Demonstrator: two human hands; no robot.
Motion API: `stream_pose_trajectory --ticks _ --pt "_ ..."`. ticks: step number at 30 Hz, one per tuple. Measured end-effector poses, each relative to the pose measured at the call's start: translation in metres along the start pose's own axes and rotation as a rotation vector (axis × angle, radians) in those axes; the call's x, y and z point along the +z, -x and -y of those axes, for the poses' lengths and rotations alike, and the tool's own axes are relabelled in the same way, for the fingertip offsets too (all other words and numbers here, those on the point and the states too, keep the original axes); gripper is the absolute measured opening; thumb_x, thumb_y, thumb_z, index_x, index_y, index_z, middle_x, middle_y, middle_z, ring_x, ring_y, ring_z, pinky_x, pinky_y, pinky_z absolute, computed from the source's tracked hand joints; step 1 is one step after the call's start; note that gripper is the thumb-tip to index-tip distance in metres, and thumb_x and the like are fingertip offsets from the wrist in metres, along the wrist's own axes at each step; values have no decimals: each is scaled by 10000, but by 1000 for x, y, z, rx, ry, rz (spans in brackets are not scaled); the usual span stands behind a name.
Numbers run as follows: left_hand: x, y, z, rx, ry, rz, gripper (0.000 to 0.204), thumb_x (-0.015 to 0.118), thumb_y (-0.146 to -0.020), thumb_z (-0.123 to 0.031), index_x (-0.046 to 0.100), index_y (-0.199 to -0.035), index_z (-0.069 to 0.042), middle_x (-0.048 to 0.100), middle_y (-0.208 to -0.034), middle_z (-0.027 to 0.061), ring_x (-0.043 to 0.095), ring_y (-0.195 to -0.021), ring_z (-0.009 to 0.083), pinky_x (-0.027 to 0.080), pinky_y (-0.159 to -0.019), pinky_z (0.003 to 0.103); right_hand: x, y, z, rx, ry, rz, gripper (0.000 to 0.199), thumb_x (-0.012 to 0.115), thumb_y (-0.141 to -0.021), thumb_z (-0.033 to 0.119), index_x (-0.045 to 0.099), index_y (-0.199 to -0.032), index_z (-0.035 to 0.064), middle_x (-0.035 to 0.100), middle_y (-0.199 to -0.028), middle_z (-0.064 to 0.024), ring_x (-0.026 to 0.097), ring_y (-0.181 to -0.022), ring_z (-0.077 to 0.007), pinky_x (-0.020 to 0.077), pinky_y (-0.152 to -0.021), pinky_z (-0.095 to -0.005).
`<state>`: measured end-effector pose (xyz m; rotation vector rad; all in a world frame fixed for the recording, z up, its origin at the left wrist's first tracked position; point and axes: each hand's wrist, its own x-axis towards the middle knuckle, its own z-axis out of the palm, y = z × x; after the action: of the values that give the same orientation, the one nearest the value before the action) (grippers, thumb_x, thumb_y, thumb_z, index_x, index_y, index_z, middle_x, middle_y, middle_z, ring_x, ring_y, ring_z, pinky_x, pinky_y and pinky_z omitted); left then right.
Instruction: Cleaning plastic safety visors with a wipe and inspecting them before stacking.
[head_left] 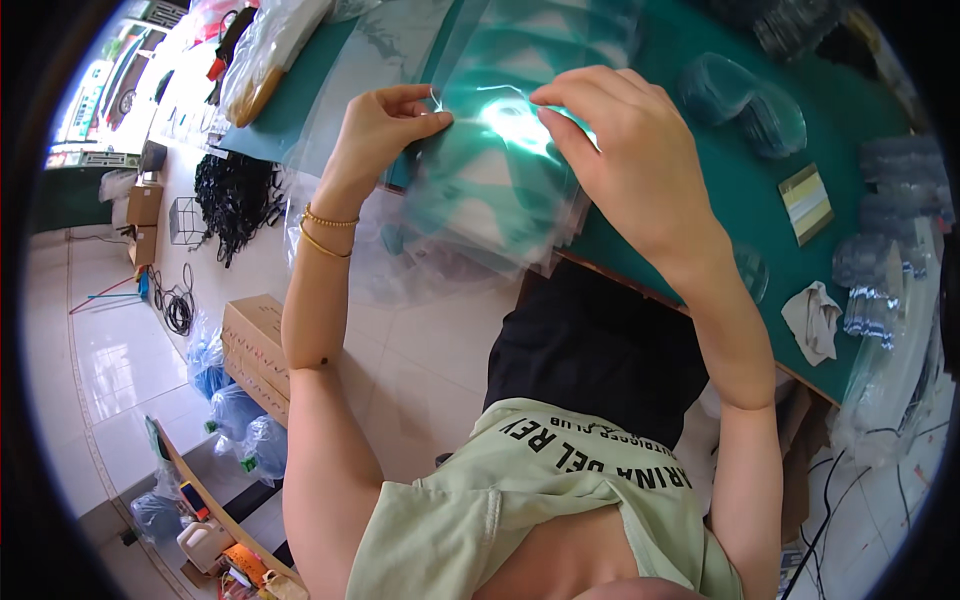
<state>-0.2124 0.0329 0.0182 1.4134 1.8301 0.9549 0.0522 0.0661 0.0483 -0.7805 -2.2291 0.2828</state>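
Over the near edge of the green table (660, 270), my left hand (385, 125) pinches one edge of a thin clear plastic film (485, 125) between thumb and forefinger. My right hand (635, 150) has its thumb and forefinger closed at the film's other side. Bright glare on the film hides part of its outline. Below it lie layered clear plastic sheets (490, 205), which overhang the table edge. Beyond my right hand rests a stack of clear curved visor-shaped pieces (750, 105).
At the right are a small yellowish block (805, 205), a crumpled white cloth (813, 320) and stacked clear plastic parts (870, 265). Left on the floor are a heap of black straps (235, 200), a cable coil (175, 305) and a cardboard box (255, 340).
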Motion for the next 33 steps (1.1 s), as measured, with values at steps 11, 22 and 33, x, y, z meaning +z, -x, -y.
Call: stream_pose_trajectory --ticks 11,22,33 --pt "4 1 -13 189 332 116 191 697 -940 -133 737 -1067 4 711 -938 12 619 -863 54 493 -810 206 41 -55 -8 -128 51 162 182 695 -877 196 709 -969 39 693 -924 -81 648 -895 -333 520 -804 -412" --pt "10 2 -17 314 200 199 214 671 -961 -139 740 -1088 19 696 -914 -13 568 -841 35 466 -767 191 23 -60 -27 142 -444 256 223 687 -858 165 702 -871 -57 679 -701 -163 634 -603 -247 479 -591 -369" --pt "28 11 -7 369 -350 -411 448 803 -799 -143 676 -1213 -27 660 -932 34 581 -779 99 508 -712 267 -71 -37 -74 317 -190 -654 241 629 -988 214 685 -902 -4 623 -767 12 521 -682 -51 415 -622 -233"
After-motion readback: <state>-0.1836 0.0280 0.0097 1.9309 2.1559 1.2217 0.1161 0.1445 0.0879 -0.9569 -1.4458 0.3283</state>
